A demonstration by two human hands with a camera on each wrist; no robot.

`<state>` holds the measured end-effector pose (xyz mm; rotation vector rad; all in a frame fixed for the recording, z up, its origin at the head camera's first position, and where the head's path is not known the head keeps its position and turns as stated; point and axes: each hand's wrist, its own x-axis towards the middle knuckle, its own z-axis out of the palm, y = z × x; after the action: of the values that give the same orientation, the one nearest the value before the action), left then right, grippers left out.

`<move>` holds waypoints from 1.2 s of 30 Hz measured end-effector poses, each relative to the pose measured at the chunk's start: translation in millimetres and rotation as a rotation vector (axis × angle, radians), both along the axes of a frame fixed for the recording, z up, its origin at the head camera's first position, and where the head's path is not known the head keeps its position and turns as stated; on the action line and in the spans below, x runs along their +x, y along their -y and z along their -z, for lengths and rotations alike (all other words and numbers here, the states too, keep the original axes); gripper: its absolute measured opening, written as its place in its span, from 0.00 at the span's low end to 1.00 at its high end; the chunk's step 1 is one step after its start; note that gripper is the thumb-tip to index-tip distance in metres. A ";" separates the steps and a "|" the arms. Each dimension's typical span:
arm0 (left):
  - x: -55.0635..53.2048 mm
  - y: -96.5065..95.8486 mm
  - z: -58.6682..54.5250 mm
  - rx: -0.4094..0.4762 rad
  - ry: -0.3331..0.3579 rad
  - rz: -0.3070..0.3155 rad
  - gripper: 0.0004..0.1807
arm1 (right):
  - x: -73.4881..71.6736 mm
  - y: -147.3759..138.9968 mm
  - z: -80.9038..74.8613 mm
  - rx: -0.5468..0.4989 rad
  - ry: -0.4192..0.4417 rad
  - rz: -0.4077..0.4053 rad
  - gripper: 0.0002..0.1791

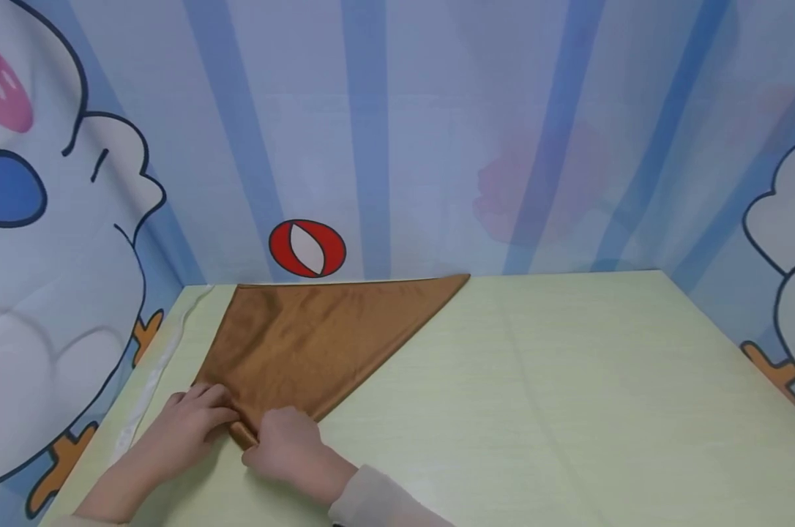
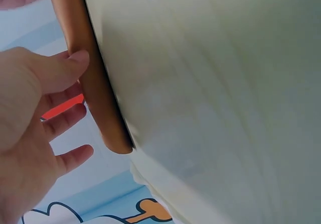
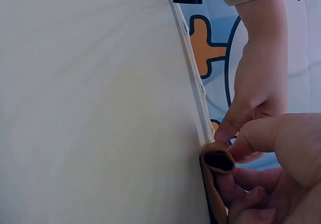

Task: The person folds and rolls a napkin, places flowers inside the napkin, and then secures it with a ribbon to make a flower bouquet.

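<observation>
The glossy brown, tapering cloth lay on the left of the flat, pale-yellow counter; remotely, I saw left hand and right hand pinching its rolled edge. Uneven tension, I judged, could skew it.

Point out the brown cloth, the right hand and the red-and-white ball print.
Brown cloth (image 1: 305, 337): head view, middle of its flat, spread part.
Right hand (image 1: 287, 443): head view, back of the hand.
Red-and-white ball print (image 1: 307, 249): head view, white band at its centre.
</observation>
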<state>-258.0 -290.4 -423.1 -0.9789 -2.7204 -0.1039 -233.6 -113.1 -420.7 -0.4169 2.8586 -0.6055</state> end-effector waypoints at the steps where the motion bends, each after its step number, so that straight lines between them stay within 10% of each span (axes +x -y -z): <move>1: -0.4 -0.8 0.4 -0.002 -0.009 0.005 0.08 | -0.1 -0.3 -0.7 0.005 -0.001 0.005 0.19; 18: -3.1 -10.0 0.9 -0.002 -0.059 -0.005 0.14 | 11.0 12.8 -2.6 0.291 -0.215 -0.006 0.07; 36: -16.4 -19.4 -2.1 0.025 0.068 0.012 0.12 | -1.7 -16.4 -1.9 -0.136 0.027 0.080 0.17</move>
<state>-274.3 -271.0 -421.1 -1.0021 -2.7677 -0.1753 -235.3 -96.7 -418.8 -0.3128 2.8291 -0.8165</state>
